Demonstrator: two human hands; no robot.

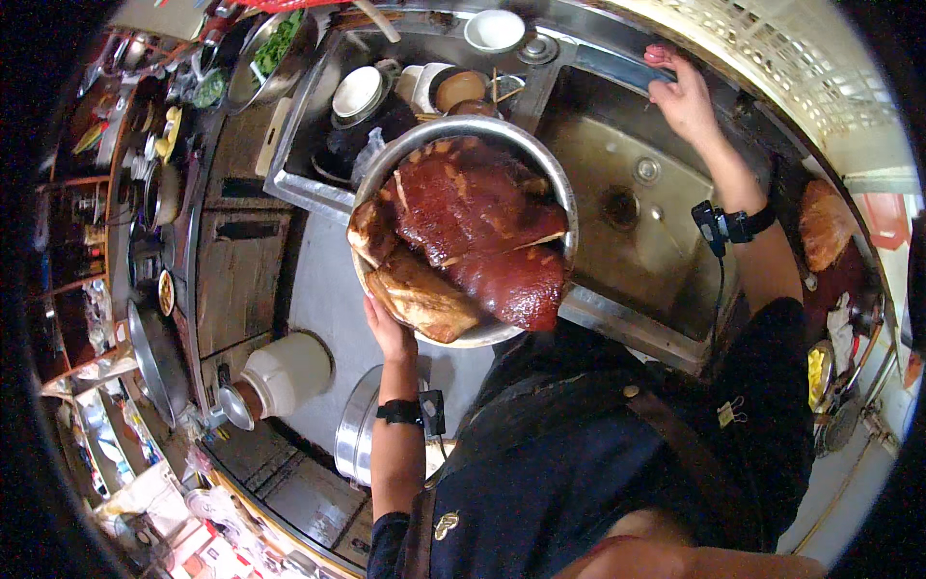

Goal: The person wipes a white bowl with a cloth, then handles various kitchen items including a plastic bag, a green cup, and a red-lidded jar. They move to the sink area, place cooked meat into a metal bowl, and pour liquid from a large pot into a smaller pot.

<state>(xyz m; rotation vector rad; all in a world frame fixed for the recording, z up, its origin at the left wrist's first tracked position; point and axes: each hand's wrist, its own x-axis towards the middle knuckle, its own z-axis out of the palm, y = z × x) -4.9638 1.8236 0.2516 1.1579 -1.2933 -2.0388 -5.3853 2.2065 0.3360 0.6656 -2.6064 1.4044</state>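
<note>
My left hand (389, 329) grips the lower left side of a round metal basin (566, 170). Large pieces of glossy, dark red-brown meat with skin (463, 210) fill it. A paler, browned piece (423, 297) lies at the near rim, close to my left fingers. Beyond the right sink basin (593, 130), my right hand (678, 94) is raised at the back edge with its fingers partly curled. A flat blue-grey strip (615, 66) reaches to these fingers. Whether they hold it or only pass above it is unclear.
Bowls (358, 93) and dark cookware crowd the left sink basin, and a white bowl (494, 30) stands behind. A pan with green leaves (278, 47) is at upper left. On the floor stands a pale crock (289, 373). Another meat piece (823, 224) lies at right.
</note>
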